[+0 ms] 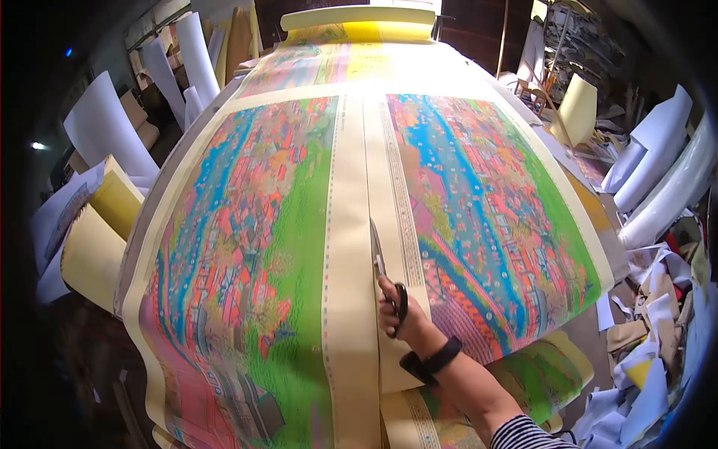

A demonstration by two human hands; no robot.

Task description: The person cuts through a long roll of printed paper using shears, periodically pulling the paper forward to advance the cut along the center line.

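We're mid-cut: right hand (394, 310) clenched on scissors (383, 273), blades in the cream strip (351, 247) between two prints on the sheet (247, 247) draped over the bench (576, 187), left hand out of view; next, likely a straight run up the strip.

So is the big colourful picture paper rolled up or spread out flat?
Spread out flat: the long printed colourful paper sheet lies open along the table, and the right hand runs black-handled scissors up its cream middle strip.
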